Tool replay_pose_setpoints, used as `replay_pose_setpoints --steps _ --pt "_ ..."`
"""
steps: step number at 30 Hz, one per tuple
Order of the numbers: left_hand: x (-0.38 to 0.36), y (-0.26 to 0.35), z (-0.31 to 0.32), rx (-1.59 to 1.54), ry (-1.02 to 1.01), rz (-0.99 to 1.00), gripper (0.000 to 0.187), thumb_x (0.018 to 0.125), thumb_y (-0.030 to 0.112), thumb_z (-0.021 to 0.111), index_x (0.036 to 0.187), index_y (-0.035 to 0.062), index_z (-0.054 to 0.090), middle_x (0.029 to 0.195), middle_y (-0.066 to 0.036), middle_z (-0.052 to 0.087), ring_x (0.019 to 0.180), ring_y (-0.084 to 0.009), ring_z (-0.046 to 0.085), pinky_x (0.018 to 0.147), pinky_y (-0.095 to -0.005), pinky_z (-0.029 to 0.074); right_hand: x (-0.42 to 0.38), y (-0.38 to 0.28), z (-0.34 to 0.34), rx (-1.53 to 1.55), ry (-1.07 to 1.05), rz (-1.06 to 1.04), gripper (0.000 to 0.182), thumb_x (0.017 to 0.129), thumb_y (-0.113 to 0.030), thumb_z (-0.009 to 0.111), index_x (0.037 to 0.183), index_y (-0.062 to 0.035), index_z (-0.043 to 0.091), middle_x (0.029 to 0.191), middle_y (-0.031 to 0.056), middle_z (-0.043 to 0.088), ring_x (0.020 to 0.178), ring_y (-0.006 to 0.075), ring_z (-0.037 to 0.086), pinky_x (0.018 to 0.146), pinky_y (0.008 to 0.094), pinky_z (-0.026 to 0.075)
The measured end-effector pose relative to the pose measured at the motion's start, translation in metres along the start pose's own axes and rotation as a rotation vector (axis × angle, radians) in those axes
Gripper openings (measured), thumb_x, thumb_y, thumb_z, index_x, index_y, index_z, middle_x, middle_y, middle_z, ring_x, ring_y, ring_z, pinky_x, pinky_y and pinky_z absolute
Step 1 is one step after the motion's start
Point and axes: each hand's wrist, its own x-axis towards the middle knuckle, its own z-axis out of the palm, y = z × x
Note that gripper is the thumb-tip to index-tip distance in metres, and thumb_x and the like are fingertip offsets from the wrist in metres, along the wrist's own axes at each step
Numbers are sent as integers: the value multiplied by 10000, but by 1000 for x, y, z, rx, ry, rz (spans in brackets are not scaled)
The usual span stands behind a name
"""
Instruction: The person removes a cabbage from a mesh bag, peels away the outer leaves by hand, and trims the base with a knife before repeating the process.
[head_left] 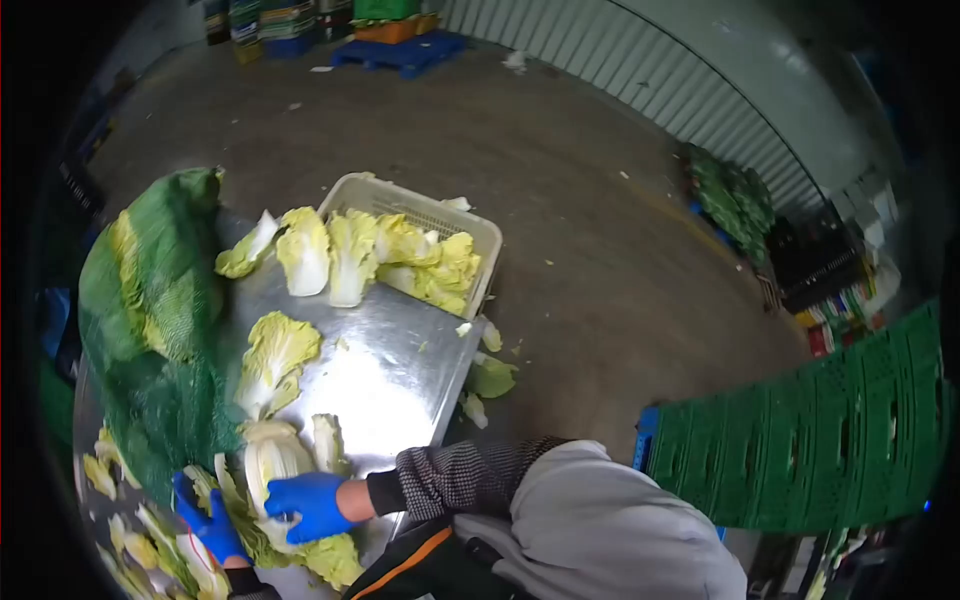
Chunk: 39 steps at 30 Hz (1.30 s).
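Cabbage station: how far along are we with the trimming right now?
Looks done: several trimmed cabbages lie by and in the white basket. In hand: the right hand presses a pale cabbage on the steel table; the left hand grips its loose leaves. Left: the green net sack seems to hold more; leaf scraps litter the floor.

No text, label or number could be read anywhere. The stacked goods at far right (850,300) were too blurred.

Left hand (208,525): wrist cut off by the lower frame edge, fingertips hidden among cabbage leaves (150,545). Green mesh sack (150,320): contents mostly obscured. Distant stacked crates (270,20): cropped at top, too small to identify.
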Motion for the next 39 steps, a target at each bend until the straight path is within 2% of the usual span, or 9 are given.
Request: replay_pose_setpoints --steps 2,3,7,11,13,14,20,26,39 --pt "18 32 9 -148 -290 -54 712 814 89 679 1434 51 330 1405 -145 420 1261 -249 414 1065 -354 306 22 -22 -6 67 -2 -133 469 723 -292 690 1124 -71 591 1000 121 548 876 296 589 779 385 481" --pt "-62 65 96 -554 -377 -218 743 811 103 685 1446 55 302 1411 -132 407 1267 -251 410 1072 -339 299 -39 -15 -21 14 -32 -13 482 708 -288 698 1124 -67 593 1001 126 559 879 296 592 783 381 484" --pt "-40 56 93 -554 -575 -35 857 759 137 738 1459 52 251 1401 -148 402 1259 -246 416 1068 -343 320 -21 17 -51 13 99 -83 546 684 -293 737 1153 -72 568 1009 123 591 841 238 608 732 387 514" --pt "-46 102 39 -372 -413 -54 987 654 197 820 1432 -10 250 1378 -179 420 1249 -280 437 1070 -354 339 -53 -13 -155 -93 301 345 400 874 -265 638 1184 -35 537 1053 156 617 837 234 614 780 317 506" --pt "-49 128 25 -61 -230 28 992 623 298 835 1395 -33 307 1333 -232 453 1200 -348 474 1033 -401 364 -61 18 -150 -720 745 74 371 860 -275 637 1109 -17 540 968 179 597 773 309 613 669 367 505" --pt "-53 127 29 -30 -157 42 1016 618 352 828 1397 -36 304 1312 -249 467 1173 -374 486 1009 -417 376 -53 44 -139 -1002 721 197 369 879 -289 608 1133 -28 548 946 184 597 792 331 618 671 392 505" --pt "-89 122 33 118 -283 -194 1240 529 489 856 1470 51 177 1309 -282 435 1176 -414 469 983 -460 395 -22 64 -21 -281 176 441 353 892 -373 562 1150 -132 573 996 156 647 881 347 626 771 425 502" --pt "-89 74 19 -296 -387 -159 1226 539 450 875 1464 27 190 1401 -205 375 1280 -339 401 1076 -407 321 1 98 -25 -470 105 410 331 910 -342 518 1152 -125 577 987 168 653 883 354 624 760 432 503" --pt "-94 83 27 -85 -372 -101 1213 551 508 848 1460 27 205 1440 -182 344 1259 -376 379 1075 -444 284 8 84 -22 -618 -133 419 152 922 -190 435 987 -78 516 862 177 634 780 378 619 663 478 480"
